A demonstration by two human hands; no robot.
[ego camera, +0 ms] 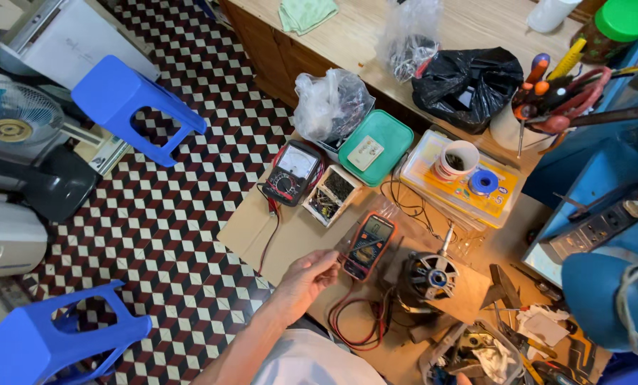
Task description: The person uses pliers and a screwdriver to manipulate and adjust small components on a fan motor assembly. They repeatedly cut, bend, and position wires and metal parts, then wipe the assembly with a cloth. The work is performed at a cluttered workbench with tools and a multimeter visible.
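Meter (pixel 368 245), orange-cased, lies flat on the bench (pixel 262 235) beside the motor (pixel 429 276). Your left hand (pixel 306 276) touches its near edge, fingers loosely curled, grasping nothing. Likely light and rigid; grip the rubbery sides, sparing the screen. Right hand unseen.

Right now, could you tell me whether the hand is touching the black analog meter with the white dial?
No, the left hand rests at the orange-cased digital multimeter, while the analog meter lies apart, farther up the bench.

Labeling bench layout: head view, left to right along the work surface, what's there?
Analog multimeter → small open box of parts → orange digital multimeter, left hand touching it → electric motor → blue solder spool.
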